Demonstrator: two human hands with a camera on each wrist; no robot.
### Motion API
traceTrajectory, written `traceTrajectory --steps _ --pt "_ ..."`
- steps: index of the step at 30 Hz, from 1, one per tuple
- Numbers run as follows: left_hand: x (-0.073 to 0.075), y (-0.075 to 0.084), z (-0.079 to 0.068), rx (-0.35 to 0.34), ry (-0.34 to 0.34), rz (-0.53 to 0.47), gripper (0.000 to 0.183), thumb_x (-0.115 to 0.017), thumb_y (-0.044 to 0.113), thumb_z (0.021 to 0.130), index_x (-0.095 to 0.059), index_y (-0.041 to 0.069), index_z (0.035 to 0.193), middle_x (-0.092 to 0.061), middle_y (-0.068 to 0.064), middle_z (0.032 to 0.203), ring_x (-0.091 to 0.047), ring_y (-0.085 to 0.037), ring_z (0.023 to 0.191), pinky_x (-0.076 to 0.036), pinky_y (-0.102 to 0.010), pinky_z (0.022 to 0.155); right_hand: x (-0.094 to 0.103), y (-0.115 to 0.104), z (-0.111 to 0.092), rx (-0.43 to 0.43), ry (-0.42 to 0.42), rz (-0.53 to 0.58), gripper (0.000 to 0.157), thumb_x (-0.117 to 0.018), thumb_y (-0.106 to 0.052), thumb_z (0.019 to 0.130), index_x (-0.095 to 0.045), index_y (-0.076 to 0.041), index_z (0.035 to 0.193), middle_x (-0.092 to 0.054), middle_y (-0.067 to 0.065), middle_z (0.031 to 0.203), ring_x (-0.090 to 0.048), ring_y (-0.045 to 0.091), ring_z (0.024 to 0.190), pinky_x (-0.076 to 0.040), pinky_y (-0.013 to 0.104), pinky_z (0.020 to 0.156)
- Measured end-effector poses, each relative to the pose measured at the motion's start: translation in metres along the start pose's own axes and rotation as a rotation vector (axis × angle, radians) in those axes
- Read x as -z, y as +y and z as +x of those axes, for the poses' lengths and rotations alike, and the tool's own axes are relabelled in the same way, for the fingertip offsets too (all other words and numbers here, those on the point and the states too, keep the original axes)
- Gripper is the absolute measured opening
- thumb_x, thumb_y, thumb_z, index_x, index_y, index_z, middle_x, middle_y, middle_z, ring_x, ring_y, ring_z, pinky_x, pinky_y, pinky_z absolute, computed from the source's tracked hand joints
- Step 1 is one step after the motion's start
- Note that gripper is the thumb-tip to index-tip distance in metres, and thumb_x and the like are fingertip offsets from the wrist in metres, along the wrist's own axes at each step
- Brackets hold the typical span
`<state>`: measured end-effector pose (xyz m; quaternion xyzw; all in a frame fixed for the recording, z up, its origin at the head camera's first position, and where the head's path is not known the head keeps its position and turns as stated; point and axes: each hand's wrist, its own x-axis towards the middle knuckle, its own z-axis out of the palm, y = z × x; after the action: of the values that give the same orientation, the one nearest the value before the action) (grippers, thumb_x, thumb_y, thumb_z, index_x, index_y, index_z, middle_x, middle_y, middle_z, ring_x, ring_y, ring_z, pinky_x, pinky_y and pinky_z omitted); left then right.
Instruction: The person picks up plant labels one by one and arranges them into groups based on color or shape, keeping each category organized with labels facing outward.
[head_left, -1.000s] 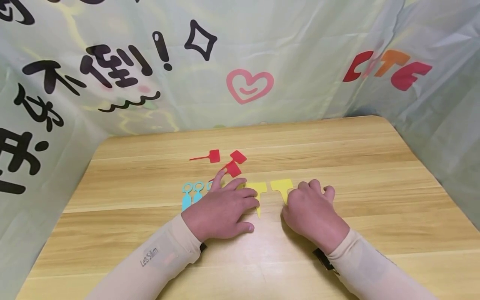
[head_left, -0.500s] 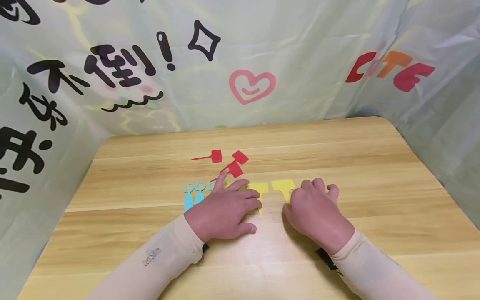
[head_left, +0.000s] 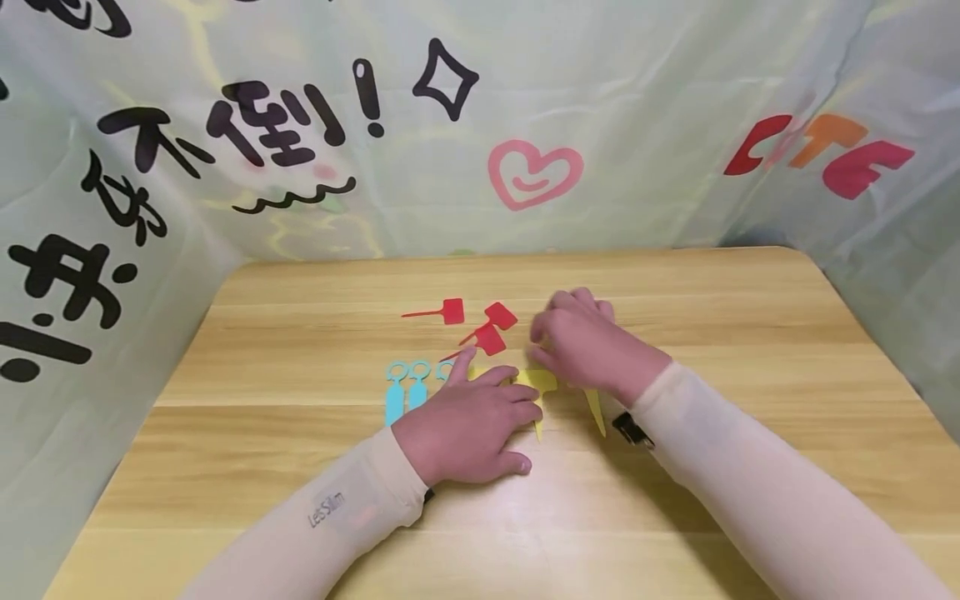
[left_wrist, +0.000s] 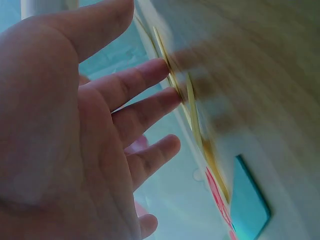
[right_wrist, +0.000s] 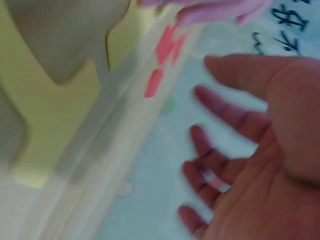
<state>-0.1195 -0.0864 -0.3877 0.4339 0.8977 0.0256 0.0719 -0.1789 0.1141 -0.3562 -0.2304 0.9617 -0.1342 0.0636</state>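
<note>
My left hand (head_left: 468, 425) lies over the row of flat tags, fingers spread, with fingertips at a yellow T-shaped plant tag (head_left: 546, 382). More yellow is partly covered by these fingers. In the left wrist view, the fingers (left_wrist: 145, 107) are apart and grip nothing. My right hand (head_left: 592, 342) hovers beyond another yellow T-shaped tag (head_left: 595, 412), hiding its wide top. The right wrist view shows this right hand (right_wrist: 250, 145) with loosely bent fingers and nothing between them; the yellow tag (right_wrist: 55, 120) lies flat on the table.
Several light-blue tags with ring ends, such as the blue tag (head_left: 395, 404), lie left of the left hand, partly covered. Behind them lie a red tag (head_left: 453, 311) and two more touching or overlapping, including the front red tag (head_left: 490, 338). A printed curtain (head_left: 645, 183) borders the wooden table (head_left: 712, 317).
My right hand has left the rightmost yellow tag and moved up, away from me and towards the red tags. The left hand keeps its place; the head view has shifted slightly.
</note>
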Motion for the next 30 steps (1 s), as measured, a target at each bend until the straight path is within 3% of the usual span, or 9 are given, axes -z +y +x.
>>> traceTrajectory --steps 6,12,19,25,30 --pt "0.000 -0.001 -0.001 -0.001 -0.017 0.007 0.051 -0.067 0.060 0.090 -0.064 0.033 0.133 -0.055 0.013 0.146 -0.041 -0.026 0.144 -0.011 -0.073 0.113 -0.008 0.003 0.054 0.199 -0.043 -0.087 0.020 -0.075 -0.027 0.093 -0.078 -0.025 0.113 -0.057 -0.003 0.111 -0.040 0.025 0.115 -0.032 0.047 0.091" --pt "0.001 -0.001 -0.001 0.001 -0.025 0.028 0.052 -0.066 0.061 0.090 -0.064 0.033 0.134 -0.054 0.013 0.147 -0.040 -0.025 0.144 -0.012 -0.073 0.113 -0.016 0.004 0.085 0.312 -0.086 -0.178 0.018 -0.073 -0.027 0.095 -0.078 -0.027 0.111 -0.057 -0.005 0.110 -0.040 0.022 0.116 -0.032 0.043 0.090" --pt "0.001 0.000 0.000 -0.003 -0.024 0.035 0.051 -0.067 0.060 0.090 -0.064 0.033 0.134 -0.055 0.013 0.147 -0.040 -0.025 0.144 -0.011 -0.072 0.113 -0.019 0.004 0.097 0.385 -0.073 -0.285 0.015 -0.077 -0.026 0.092 -0.081 -0.030 0.106 -0.059 -0.008 0.105 -0.042 0.020 0.111 -0.031 0.042 0.088" --pt "0.000 -0.001 0.001 -0.001 -0.019 0.043 0.051 -0.068 0.060 0.089 -0.064 0.033 0.132 -0.055 0.014 0.146 -0.040 -0.024 0.144 -0.010 -0.072 0.114 -0.021 0.004 0.100 0.463 -0.003 -0.379 0.015 -0.070 -0.016 0.095 -0.078 -0.026 0.088 -0.058 -0.004 0.095 -0.044 0.022 0.101 -0.031 0.043 0.084" --pt "-0.001 -0.002 0.000 0.004 -0.019 0.040 0.050 -0.068 0.059 0.090 -0.064 0.034 0.132 -0.055 0.014 0.146 -0.040 -0.024 0.145 -0.011 -0.071 0.114 -0.020 0.005 0.098 0.508 0.034 -0.444 0.009 -0.073 -0.019 0.095 -0.078 -0.025 0.093 -0.058 -0.002 0.097 -0.046 0.023 0.102 -0.031 0.043 0.085"
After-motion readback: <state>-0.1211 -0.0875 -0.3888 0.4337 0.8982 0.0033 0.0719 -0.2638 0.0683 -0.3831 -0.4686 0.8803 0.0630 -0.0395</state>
